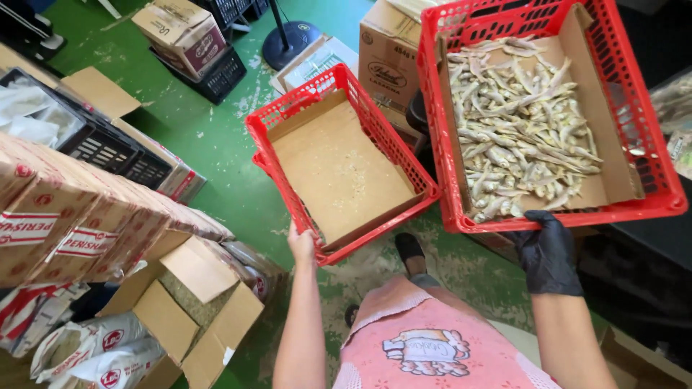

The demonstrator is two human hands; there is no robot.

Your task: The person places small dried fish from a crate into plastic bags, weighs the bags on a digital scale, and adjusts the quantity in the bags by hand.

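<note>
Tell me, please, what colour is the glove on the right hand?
Black, seen in the head view: the gloved right hand grips the red crate.

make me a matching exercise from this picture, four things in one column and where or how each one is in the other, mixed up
Things:
1. left hand
2. right hand in a black glove
3. small pale dried fish
4. open brown cardboard box

Places or states:
A. piled on cardboard inside the larger red plastic crate
B. on the green floor at lower left, flaps spread
C. grips the near corner of the smaller red plastic crate
D. holds the near rim of the crate of fish

Pairs: 1-C, 2-D, 3-A, 4-B
</note>
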